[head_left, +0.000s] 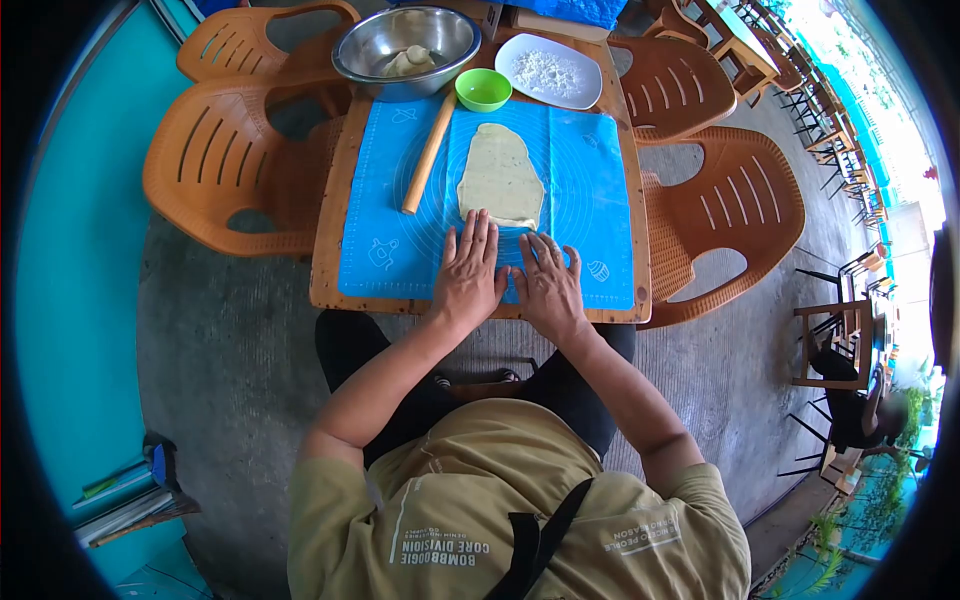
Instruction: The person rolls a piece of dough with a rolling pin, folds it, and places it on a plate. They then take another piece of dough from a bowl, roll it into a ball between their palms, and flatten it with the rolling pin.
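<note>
A flat, rolled-out sheet of pale dough [500, 175] lies on the blue silicone mat [600, 215], its near edge slightly curled or folded. My left hand [468, 275] rests with outstretched fingers at the left part of that near edge, fingertips touching the dough. Beside it, my right hand [551, 288] lies palm down, fingers extended at the right end of the edge. The thumbs are close together. Neither hand grasps anything that I can see. Left of the dough, a wooden rolling pin [430, 155] lies at a slant.
At the table's [328, 240] far end stand a steel bowl [350, 65] with dough pieces, a green bowl [484, 90] and a white plate [590, 92] of flour. Orange chairs [215, 130] flank both sides. Another person [855, 410] sits far right.
</note>
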Demonstrator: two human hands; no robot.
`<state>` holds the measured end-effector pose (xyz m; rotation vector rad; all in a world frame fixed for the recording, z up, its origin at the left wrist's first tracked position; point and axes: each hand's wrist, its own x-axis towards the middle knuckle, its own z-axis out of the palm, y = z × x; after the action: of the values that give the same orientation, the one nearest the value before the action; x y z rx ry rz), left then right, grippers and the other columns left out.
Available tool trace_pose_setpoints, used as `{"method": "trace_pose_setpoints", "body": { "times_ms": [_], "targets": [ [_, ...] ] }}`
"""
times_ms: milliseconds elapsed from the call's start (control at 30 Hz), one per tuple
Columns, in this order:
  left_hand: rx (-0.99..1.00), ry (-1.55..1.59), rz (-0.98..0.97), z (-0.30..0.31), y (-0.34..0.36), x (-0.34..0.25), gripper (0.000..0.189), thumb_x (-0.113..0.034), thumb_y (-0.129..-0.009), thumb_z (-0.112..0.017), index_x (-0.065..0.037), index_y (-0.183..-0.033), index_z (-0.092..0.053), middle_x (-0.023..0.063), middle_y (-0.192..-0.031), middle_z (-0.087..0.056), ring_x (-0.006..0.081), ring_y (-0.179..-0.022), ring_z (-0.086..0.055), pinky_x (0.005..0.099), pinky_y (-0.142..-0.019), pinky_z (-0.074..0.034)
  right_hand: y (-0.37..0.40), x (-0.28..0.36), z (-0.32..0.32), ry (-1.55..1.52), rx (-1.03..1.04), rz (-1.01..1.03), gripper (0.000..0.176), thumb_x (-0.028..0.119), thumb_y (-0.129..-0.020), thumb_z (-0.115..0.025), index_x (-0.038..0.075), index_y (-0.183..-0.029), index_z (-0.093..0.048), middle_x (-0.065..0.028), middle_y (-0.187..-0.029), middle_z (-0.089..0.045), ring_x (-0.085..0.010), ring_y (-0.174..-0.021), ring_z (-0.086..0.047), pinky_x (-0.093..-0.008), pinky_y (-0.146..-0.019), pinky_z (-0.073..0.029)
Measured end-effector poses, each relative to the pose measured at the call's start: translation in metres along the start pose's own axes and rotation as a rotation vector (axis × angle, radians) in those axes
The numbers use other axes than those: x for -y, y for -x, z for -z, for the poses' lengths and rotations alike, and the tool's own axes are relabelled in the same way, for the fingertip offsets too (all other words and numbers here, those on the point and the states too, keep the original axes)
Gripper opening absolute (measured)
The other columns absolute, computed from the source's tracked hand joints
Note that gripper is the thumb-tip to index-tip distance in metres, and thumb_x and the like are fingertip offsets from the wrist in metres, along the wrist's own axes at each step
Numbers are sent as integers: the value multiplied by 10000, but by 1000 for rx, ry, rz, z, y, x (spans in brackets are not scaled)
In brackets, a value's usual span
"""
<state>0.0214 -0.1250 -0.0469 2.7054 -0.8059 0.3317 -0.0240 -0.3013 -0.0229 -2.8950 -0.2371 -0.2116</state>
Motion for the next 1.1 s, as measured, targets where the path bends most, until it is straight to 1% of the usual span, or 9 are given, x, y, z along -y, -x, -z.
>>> {"method": "trace_pose_setpoints", "body": {
  "times_ms": [133, 367, 500, 567, 667, 867, 967, 1033, 1100],
  "targets": [
    [-34, 4, -38, -5, 2, -2, 654, -329, -1057, -577, 69, -1562, -459, 232, -1711, -336, 331, -1628, -268, 552, -1315, -209, 0, -3, -7, 0, -40, 15, 571, 324, -1092, -521, -32, -1539, -511, -192, -1627, -484, -340, -1540, -413, -596, -1245, -252],
    [5, 23, -25, -1, 0, 0, 688, -326, -1030, -582, 81, -1568, -449, 253, -1715, -324, 346, -1639, -235, 568, -1323, -179, -13, -8, -9, 83, -96, -13, 562, 305, -1098, -512, 0, -1570, -490, -193, -1636, -478, -336, -1553, -402, -577, -1252, -243],
    [35, 52, -3, 5, -3, -2, 687, -298, -1032, -564, 66, -1595, -412, 231, -1727, -314, 329, -1639, -240, 558, -1323, -176, -9, -1, -8, -42, -27, 34, 566, 291, -1095, -506, -5, -1576, -481, -193, -1650, -461, -340, -1567, -383, -579, -1262, -261],
    [46, 52, 8, 5, -4, -2, 675, -277, -1030, -562, 52, -1599, -411, 215, -1732, -312, 320, -1637, -250, 553, -1321, -183, -7, 0, -14, -42, -15, 103, 559, 267, -1098, -494, 2, -1590, -467, -193, -1671, -436, -343, -1583, -364, -553, -1285, -253],
    [44, 26, -3, 3, -5, 2, 666, -276, -1042, -536, 35, -1614, -396, 201, -1736, -311, 316, -1638, -246, 552, -1317, -190, -14, 0, -18, -85, -43, 90, 562, 228, -1086, -526, 23, -1605, -461, -189, -1676, -433, -316, -1598, -342, -519, -1312, -222],
    [81, -10, 2, 4, -15, 7, 638, -278, -1071, -495, 21, -1624, -386, 186, -1736, -320, 310, -1636, -253, 552, -1312, -201, -24, -1, -18, -38, -50, 86, 558, 234, -1086, -529, 33, -1602, -469, -181, -1683, -423, -326, -1596, -344, -526, -1313, -220],
    [85, -1, -6, 1, -16, 9, 642, -267, -1067, -520, 32, -1620, -384, 203, -1730, -321, 325, -1634, -253, 557, -1314, -196, -23, 0, -18, -47, -42, 77, 558, 252, -1089, -502, 19, -1595, -466, -200, -1671, -430, -349, -1595, -339, -546, -1315, -199],
    [-30, 60, -30, 2, -11, 8, 638, -239, -1054, -556, 51, -1600, -402, 237, -1717, -324, 358, -1630, -252, 568, -1318, -186, -19, 2, -16, -35, -59, 73, 551, 244, -1086, -503, 14, -1586, -476, -205, -1663, -437, -357, -1587, -351, -544, -1314, -210],
    [-24, 61, -35, 12, -2, 5, 644, -233, -1039, -578, 67, -1585, -417, 255, -1710, -324, 373, -1628, -251, 569, -1321, -181, -17, 4, -15, -24, -73, 69, 543, 235, -1083, -505, 9, -1577, -486, -210, -1655, -445, -366, -1579, -362, -542, -1313, -220]
  ]
}}
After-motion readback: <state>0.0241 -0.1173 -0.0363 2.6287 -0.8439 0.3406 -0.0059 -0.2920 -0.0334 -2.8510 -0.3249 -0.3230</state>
